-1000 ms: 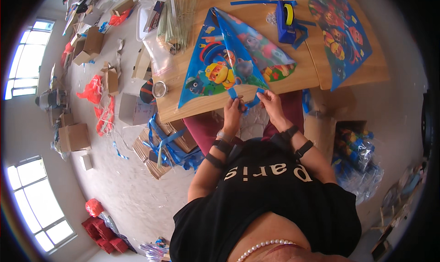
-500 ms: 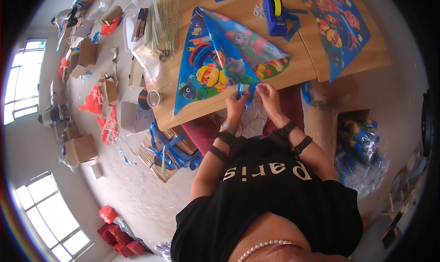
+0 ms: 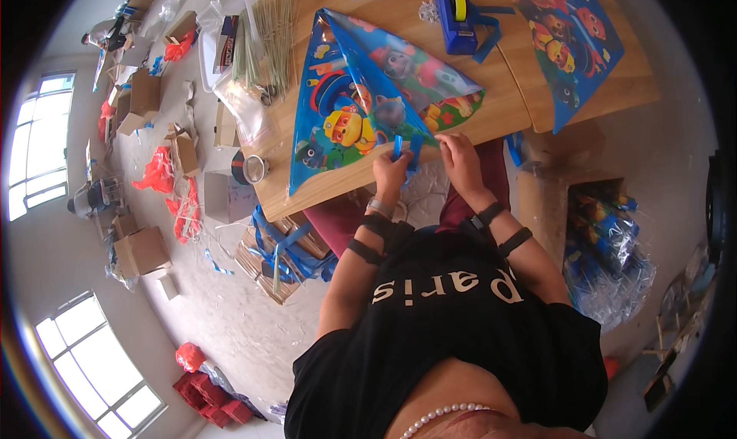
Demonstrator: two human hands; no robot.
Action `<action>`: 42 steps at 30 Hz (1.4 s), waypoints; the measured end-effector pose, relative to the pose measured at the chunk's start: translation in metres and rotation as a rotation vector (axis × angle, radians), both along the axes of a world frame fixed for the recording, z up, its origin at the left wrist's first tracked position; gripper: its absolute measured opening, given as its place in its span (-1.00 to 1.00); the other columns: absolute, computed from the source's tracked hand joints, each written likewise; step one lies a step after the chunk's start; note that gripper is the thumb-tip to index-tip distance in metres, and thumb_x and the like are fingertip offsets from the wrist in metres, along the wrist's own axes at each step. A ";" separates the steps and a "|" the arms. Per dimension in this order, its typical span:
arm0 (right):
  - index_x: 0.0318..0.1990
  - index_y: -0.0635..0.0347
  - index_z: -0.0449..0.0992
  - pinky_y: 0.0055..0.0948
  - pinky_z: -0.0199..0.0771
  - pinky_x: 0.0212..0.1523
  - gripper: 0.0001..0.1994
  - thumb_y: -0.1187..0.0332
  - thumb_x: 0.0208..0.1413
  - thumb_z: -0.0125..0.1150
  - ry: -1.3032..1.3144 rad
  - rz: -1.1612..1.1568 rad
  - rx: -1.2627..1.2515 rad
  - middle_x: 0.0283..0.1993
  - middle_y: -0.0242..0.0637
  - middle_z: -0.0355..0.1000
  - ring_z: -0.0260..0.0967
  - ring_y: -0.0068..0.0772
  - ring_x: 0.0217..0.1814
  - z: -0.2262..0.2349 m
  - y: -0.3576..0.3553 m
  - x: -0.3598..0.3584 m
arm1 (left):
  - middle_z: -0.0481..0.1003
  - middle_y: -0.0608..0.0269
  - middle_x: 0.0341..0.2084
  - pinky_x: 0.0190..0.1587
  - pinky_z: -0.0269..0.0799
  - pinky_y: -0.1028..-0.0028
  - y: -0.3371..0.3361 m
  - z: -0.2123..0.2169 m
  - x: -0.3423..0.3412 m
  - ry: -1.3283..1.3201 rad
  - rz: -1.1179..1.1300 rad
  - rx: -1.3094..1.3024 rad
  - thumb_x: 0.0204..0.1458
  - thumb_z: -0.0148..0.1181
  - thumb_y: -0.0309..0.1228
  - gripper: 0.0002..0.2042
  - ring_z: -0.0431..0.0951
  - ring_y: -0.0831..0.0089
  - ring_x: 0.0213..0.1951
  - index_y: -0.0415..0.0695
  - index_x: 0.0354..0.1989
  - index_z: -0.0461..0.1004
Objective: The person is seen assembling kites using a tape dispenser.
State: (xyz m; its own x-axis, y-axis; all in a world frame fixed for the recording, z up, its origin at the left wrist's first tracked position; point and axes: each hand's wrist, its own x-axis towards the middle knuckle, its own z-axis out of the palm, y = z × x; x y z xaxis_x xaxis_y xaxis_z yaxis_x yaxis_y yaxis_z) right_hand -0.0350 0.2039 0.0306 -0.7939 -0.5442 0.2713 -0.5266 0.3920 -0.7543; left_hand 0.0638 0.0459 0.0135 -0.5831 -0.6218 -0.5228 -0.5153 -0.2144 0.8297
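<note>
A blue kite sheet printed with cartoon dogs lies folded on the wooden table, its near side by the table's front edge. My left hand is closed on a short blue plastic strip just beyond that edge; part of the strip stands up between thumb and fingers. Close by on the right, the fingertips of my right hand are pinched together at the folded sheet's near corner. The fingers partly cover what they grip there.
A blue tape dispenser with a yellow roll stands at the back. Right of it lies another printed kite sheet. Thin sticks and a tape roll are on the left. An open carton of wrapped kites stands beside me.
My right hand has shifted a little to the right, away from my left hand. My left hand has moved slightly left and down, still holding the blue strip.
</note>
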 end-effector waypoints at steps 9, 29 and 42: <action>0.06 0.02 0.59 -0.16 0.37 0.00 -0.62 0.48 0.04 0.17 0.291 0.174 0.221 -0.05 -0.27 0.42 0.40 -0.15 0.02 0.000 -0.004 0.001 | 0.45 0.36 -0.66 -0.64 0.23 0.49 -0.001 0.002 -0.001 -0.004 0.019 0.046 0.00 0.39 -0.30 -0.75 0.37 0.61 -0.69 -0.30 -0.41 0.61; 0.17 -0.08 0.54 -0.14 0.32 0.09 -0.55 0.43 0.09 0.09 0.354 0.237 0.360 0.10 -0.23 0.39 0.33 -0.14 0.14 -0.007 -0.001 0.003 | 0.57 -0.01 -0.39 -0.35 0.51 0.18 0.003 0.013 0.018 0.174 -0.326 -0.851 0.05 0.24 -0.43 -0.59 0.63 0.04 -0.35 -0.03 0.13 0.50; 0.27 0.12 0.43 -0.15 0.31 0.13 -0.51 0.49 0.13 0.06 0.294 0.224 0.318 0.14 -0.22 0.39 0.33 -0.13 0.16 -0.014 0.000 0.000 | 0.39 0.16 -0.33 -0.39 0.49 0.19 0.005 0.000 0.023 0.003 -0.734 -1.136 0.09 0.11 -0.52 -0.43 0.58 0.17 -0.36 0.12 0.34 0.34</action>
State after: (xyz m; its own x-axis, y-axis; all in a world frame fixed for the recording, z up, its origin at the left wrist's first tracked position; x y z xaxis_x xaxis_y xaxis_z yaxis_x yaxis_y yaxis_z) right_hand -0.0355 0.2036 0.0170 -0.5625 -0.7851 0.2592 -0.7971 0.4317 -0.4223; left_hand 0.0870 0.0514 0.0133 -0.9650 -0.2532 0.0690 -0.2119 0.9069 0.3642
